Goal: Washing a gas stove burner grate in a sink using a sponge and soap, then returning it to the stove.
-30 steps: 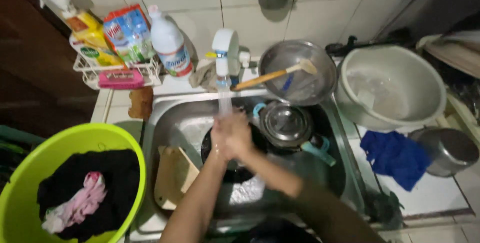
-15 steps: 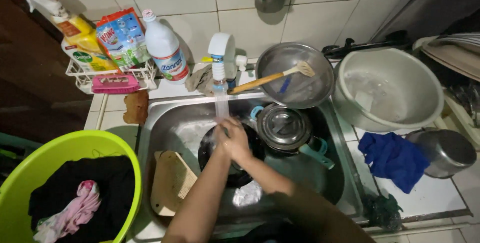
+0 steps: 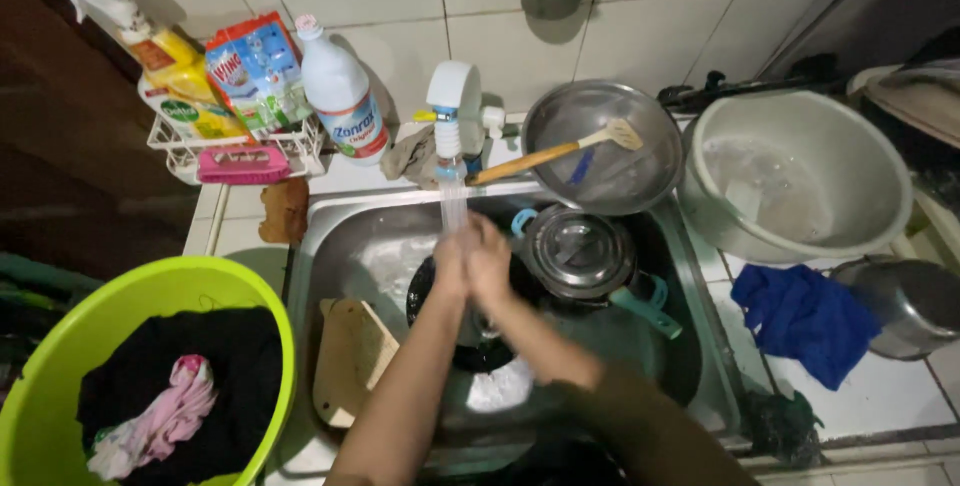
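While we look down from the head camera, at the far left stands a lime-green basin with dark and pink laundry inside. Behind it, a white wire rack carries a yellow spray bottle, a blue pouch and a pink brush, and a white bottle stands just beside. In the steel sink a wooden cutting board leans. Our left hand and right hand are pressed together under the water stream from the tap, above a black pan; both hands are flat, with no grip on anything. Right of them lies a pot lid, behind it a steel bowl with a wooden spatula. On the worktop rest a pale basin and a blue cloth.
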